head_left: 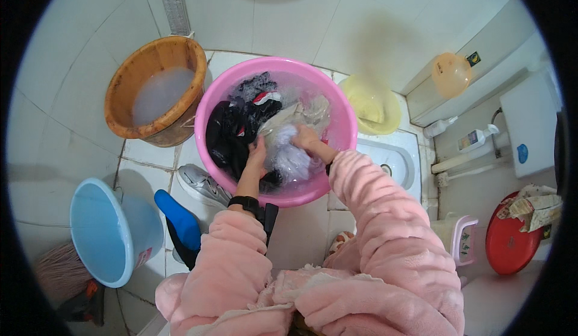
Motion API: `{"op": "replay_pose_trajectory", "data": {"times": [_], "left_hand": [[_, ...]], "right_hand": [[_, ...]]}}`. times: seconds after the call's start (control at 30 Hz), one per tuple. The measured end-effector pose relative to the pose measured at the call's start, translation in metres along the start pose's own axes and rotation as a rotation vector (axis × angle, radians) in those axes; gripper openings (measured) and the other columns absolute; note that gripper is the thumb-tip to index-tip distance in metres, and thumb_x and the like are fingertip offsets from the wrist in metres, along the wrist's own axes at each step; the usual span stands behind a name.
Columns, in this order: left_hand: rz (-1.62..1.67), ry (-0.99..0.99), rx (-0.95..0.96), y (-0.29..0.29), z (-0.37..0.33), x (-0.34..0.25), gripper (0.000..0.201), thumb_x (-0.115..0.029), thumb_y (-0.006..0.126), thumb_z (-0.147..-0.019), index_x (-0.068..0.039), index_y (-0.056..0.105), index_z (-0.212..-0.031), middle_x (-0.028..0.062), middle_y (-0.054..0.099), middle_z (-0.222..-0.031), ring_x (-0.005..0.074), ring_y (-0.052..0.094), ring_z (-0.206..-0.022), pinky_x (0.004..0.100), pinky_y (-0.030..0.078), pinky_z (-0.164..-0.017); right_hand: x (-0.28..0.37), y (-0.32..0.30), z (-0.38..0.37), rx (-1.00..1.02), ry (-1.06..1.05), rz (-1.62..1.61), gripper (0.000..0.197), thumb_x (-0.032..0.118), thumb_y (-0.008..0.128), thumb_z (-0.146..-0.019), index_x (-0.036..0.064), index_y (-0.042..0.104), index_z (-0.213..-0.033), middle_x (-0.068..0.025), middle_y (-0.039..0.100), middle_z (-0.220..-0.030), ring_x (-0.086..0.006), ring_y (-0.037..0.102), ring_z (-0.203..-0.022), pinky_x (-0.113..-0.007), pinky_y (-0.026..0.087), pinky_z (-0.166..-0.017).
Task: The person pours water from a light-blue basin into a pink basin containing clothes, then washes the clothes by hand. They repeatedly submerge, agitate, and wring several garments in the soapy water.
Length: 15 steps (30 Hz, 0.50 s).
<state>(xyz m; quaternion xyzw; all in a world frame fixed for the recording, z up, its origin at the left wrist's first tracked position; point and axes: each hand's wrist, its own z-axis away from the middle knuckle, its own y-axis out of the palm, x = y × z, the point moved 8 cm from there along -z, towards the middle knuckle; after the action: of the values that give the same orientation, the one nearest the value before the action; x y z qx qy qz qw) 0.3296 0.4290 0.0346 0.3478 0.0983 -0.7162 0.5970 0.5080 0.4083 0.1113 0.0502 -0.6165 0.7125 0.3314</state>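
A large pink basin point(347, 137) holds sudsy water with wet clothes in it. My right hand point(306, 138) is closed on a whitish-lavender garment point(291, 158), partly under water; its fingertips are buried in the folds. My left hand point(257, 154) is at the left edge of this garment, fingers curled against the cloth; what exactly they pinch is partly hidden. Dark clothes point(226, 132) with red and white patches fill the basin's left side, touching my left hand. Beyond my hands lies a beige cloth point(314, 112).
A wooden tub point(114, 110) of cloudy water stands back left. A light blue bucket point(96, 240), grey shoe point(201, 185) and blue insole point(179, 221) are at left. On the right are a yellow basin point(391, 110), squat toilet point(409, 161) and red lid point(509, 246).
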Motion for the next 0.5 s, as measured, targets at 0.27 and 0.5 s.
{"op": "replay_pose_trajectory", "data": {"times": [0.27,0.5], "left_hand": [[0.758,-0.056,0.347,0.037,0.011,-0.005,0.064,-0.057,0.033,-0.09,-0.012,0.04,-0.135,0.0092,0.044,-0.136,0.0295,0.042,-0.125,0.0483,0.035,-0.102],[0.533,0.338,0.327,0.041,0.031,-0.037,0.049,-0.043,0.037,-0.093,-0.009,0.046,-0.126,0.0105,0.053,-0.121,0.0271,0.052,-0.112,0.0471,0.042,-0.096]], "right_hand": [[0.121,-0.074,0.07,-0.227,-0.392,-0.487,0.056,0.022,0.065,-0.066,0.0072,0.053,-0.119,-0.0207,0.063,-0.1,-0.0336,0.06,-0.097,-0.041,0.046,-0.084],[0.14,-0.067,0.068,-0.219,-0.299,-0.307,0.042,0.033,0.066,-0.07,0.0064,0.06,-0.101,-0.0211,0.063,-0.093,-0.0385,0.059,-0.093,-0.045,0.046,-0.079]]}}
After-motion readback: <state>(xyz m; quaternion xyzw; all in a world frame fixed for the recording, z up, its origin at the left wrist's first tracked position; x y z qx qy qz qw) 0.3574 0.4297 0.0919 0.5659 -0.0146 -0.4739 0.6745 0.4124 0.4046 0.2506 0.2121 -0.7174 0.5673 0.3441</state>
